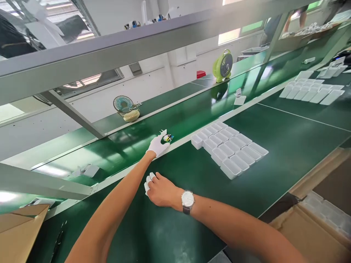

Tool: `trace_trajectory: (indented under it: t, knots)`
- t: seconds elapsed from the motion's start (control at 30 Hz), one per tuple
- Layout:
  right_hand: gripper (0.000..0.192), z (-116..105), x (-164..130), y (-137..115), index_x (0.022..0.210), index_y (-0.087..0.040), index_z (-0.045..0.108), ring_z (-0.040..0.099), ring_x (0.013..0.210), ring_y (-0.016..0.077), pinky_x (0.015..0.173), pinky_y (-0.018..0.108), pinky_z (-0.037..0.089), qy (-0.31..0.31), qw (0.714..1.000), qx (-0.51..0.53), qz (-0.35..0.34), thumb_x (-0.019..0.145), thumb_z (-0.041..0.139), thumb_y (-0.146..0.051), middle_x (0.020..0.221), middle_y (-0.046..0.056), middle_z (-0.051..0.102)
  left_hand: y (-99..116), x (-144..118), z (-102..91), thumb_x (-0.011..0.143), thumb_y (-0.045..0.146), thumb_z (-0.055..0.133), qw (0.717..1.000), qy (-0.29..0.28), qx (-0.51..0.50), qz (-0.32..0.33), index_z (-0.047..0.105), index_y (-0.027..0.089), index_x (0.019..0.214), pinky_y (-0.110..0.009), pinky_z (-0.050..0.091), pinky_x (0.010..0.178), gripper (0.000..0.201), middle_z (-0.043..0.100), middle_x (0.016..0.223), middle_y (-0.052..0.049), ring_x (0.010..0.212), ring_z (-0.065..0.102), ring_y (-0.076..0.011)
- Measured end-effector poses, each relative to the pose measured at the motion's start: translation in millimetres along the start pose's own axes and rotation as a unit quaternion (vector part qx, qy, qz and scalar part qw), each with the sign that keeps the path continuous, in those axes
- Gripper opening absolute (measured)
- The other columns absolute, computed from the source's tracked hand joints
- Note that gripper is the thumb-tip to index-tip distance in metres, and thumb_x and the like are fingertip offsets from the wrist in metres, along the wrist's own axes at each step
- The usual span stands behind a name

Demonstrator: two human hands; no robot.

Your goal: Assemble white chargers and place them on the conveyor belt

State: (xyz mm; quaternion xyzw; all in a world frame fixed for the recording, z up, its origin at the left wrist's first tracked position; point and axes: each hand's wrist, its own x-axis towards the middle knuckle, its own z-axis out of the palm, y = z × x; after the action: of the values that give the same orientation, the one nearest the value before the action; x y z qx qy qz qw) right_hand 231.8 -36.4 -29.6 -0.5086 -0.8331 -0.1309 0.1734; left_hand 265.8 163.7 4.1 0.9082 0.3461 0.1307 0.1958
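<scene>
My left hand (158, 146), in a white glove, reaches out to the near edge of the green conveyor belt (131, 146). Its fingertips pinch a small circuit board (168, 138) with a white plug piece on it. My right hand (161, 190) rests on the green table (274, 153) just behind the left wrist. Its fingers are curled and wear white finger cots, and there is a watch on the wrist. Nothing shows in the right hand.
White plastic cases (229, 149) lie in rows to the right, with more cases (312, 91) farther along. White parts (87, 170) lie on the belt. A teal fan (123, 104) and a green fan (223, 65) stand beyond it. Cardboard boxes (19, 226) (315, 230) flank me.
</scene>
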Motion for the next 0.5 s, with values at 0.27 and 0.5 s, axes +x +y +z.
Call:
trace_trajectory:
  t: [0.27,0.5]
  knots:
    - [0.031,-2,-2,3,0.102,-0.009,0.073,0.063,0.102,0.0341,0.085,0.053,0.048,0.018,1.0,-0.009,-0.019,0.1,0.042,-0.014,0.11,0.022,0.069,2,24,8.5,0.081,0.038,0.071,0.997,0.019,0.06,-0.047,0.06,0.015,0.139,-0.039,0.042,0.105,0.064,0.069,0.127,-0.014,0.119,0.06,-0.0328]
    - [0.019,-12,-3,-5,0.098,-0.011,0.067,0.064,0.09,0.0245,0.073,0.038,0.047,0.024,0.995,0.014,-0.095,0.099,0.049,-0.012,0.094,0.013,0.069,22,-28,-16.4,0.086,0.037,0.062,0.999,0.004,0.044,-0.016,0.066,0.016,0.127,-0.03,0.049,0.089,0.046,0.072,0.11,-0.007,0.098,0.066,-0.0229]
